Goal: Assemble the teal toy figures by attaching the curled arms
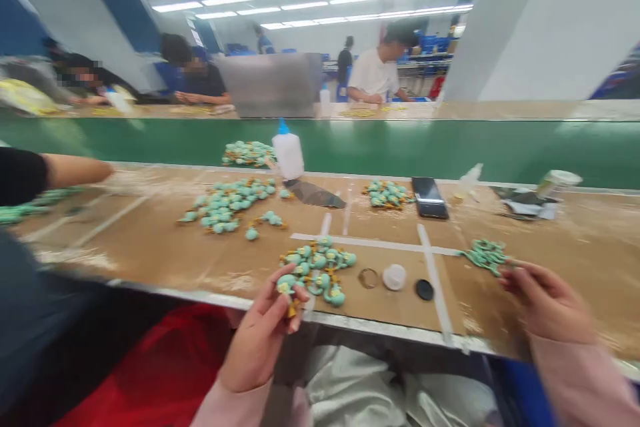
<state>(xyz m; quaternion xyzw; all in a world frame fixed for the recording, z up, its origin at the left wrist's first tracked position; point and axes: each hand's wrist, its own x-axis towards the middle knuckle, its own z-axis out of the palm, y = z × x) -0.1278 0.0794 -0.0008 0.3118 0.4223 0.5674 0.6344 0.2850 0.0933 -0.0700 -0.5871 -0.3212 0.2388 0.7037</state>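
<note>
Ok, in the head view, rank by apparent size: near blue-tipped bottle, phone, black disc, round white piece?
1. Bottle
2. Phone
3. White piece
4. Black disc

The last two lie nearer the camera, so true sizes may differ.

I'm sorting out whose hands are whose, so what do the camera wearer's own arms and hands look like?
The left hand and right hand are bare, without gloves. Plain pale-pink fabric sleeves reach roughly to both wrists; no markings show on them.
</note>
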